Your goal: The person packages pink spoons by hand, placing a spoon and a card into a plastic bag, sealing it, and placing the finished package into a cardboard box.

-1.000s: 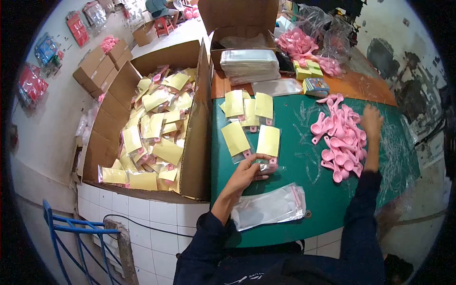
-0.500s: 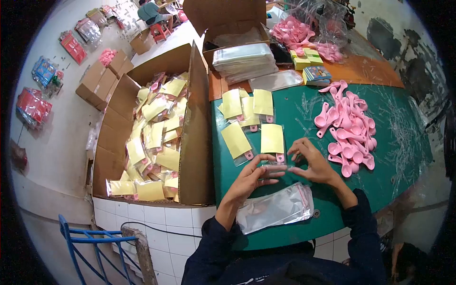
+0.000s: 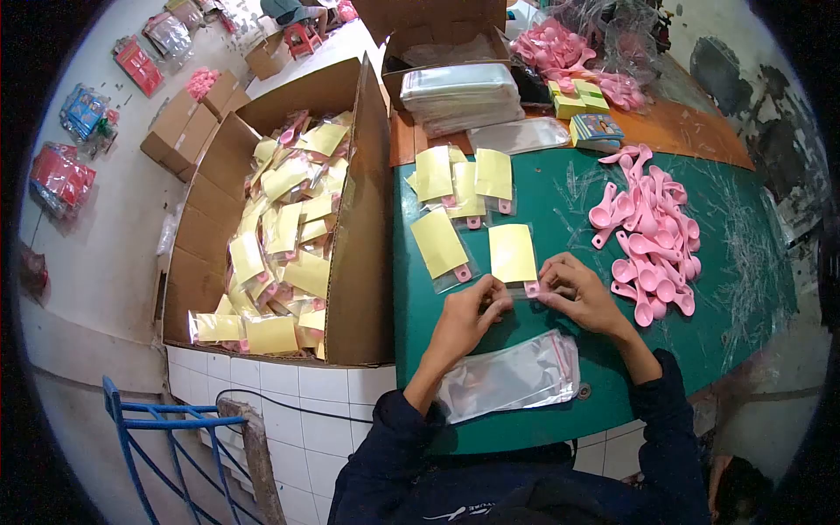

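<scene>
A clear packet with a yellow card [image 3: 512, 254] and a pink spoon end lies on the green table. At its lower left corner is my left hand [image 3: 472, 308], thumb and fingers pinched together. My right hand [image 3: 573, 293] pinches the lower right corner of the same packet, beside the pink end. Below both hands lies a stack of clear plastic bags [image 3: 512, 376]. Several more packets with yellow cards [image 3: 439, 243] rest above and to the left. Pink spoons [image 3: 649, 236] form a loose pile to the right.
A large cardboard box [image 3: 360, 236] full of yellow-card packets stands left of the table. Behind are stacked clear sleeves [image 3: 459, 96], small yellow boxes [image 3: 577, 98] and more pink spoons [image 3: 551, 45]. A blue metal frame [image 3: 175, 423] is at lower left. Part of a person shows at top.
Both hands have gone from spread fingers to pinches at the packet's lower corners. The view has shifted slightly.
</scene>
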A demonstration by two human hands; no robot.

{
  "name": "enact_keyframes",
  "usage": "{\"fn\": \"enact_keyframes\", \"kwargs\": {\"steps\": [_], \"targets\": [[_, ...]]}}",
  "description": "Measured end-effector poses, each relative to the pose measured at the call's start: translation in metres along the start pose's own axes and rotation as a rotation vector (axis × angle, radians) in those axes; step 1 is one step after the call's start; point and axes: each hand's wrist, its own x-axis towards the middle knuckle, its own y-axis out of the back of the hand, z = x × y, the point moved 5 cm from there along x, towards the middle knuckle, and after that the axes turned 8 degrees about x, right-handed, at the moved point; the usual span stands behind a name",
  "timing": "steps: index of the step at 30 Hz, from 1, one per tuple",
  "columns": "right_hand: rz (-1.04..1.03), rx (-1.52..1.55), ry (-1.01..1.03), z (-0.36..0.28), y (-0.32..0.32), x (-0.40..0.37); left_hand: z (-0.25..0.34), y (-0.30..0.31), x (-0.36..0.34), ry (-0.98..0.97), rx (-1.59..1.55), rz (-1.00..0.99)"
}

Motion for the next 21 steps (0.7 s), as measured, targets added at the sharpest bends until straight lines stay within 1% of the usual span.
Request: {"fn": "enact_keyframes", "kwargs": {"steps": [1,3,6,10,13,16,18,19,21], "targets": [[0.001,0.055,-0.001,0.005,0.0,0.0,0.001,0.001,0.0,-0.029,0.011,0.041],[0.01,0.166,-0.005,0.016,0.0,0.001,-0.001,0.001,0.0,-0.007,0.015,0.051],[0.056,0.418,-0.246,0.03,-0.006,0.001,-0.001,0.002,0.001,0.015,0.07,0.084],[0.145,0.425,-0.241,0.034,-0.006,0.003,-0.006,0.003,0.003,-0.015,0.165,0.157],[0.204,0.412,-0.242,0.035,-0.008,0.002,-0.006,0.005,0.003,0.088,0.087,0.167],[0.262,0.407,-0.23,0.036,-0.009,0.002,-0.014,0.001,0.004,0.088,0.027,0.177],[0.296,0.374,-0.235,0.032,-0.009,0.002,-0.014,0.0,0.005,0.093,-0.047,0.229],[0.286,0.358,-0.224,0.032,-0.01,0.002,-0.014,0.0,0.005,0.095,-0.084,0.254],[0.263,0.325,-0.199,0.03,-0.011,0.003,-0.01,0.001,0.004,0.121,-0.046,0.22]]}}
